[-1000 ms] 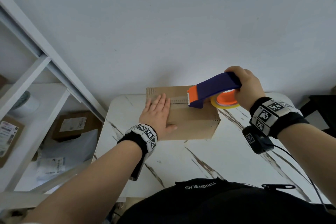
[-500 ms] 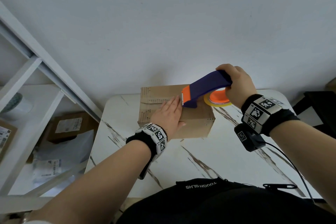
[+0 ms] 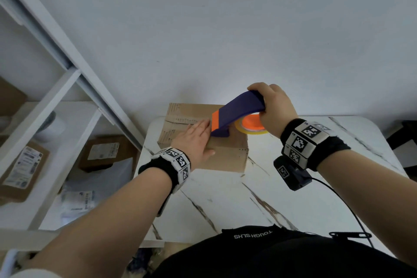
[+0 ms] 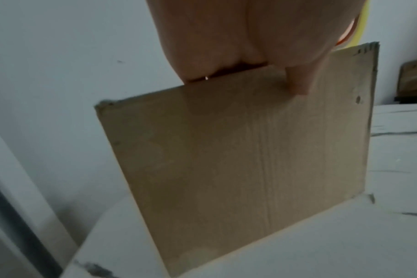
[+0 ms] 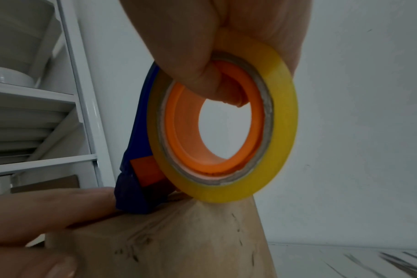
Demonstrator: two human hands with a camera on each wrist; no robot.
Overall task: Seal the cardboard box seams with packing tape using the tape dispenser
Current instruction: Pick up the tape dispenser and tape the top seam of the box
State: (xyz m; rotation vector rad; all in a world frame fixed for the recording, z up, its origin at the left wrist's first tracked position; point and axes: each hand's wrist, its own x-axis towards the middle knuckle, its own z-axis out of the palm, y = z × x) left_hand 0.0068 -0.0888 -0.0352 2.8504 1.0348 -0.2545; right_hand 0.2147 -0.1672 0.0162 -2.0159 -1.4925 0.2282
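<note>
A brown cardboard box point(image 3: 228, 156) point(image 4: 238, 150) point(image 5: 179, 240) sits at the far side of the white marble table point(image 3: 293, 187). My left hand point(image 3: 195, 140) lies flat on the box top, fingers straight, thumb over the near edge point(image 4: 298, 82). My right hand point(image 3: 273, 108) grips the purple and orange tape dispenser point(image 3: 234, 117) point(image 5: 136, 188), fingers hooked through the orange core. Its yellowish tape roll point(image 3: 250, 130) point(image 5: 274, 120) touches the box top near the right end. The dispenser's nose rests on the top just ahead of my left fingertips point(image 5: 60, 206).
White shelving point(image 3: 45, 108) stands to the left, with parcels point(image 3: 22, 171) and bags on its lower shelf. A plain wall runs behind the table. A black cable point(image 3: 343, 205) trails from my right wrist across the table's near right part.
The dispenser has come down onto the box top and shifted left. My left hand slid right along the top until its fingertips met the dispenser's nose.
</note>
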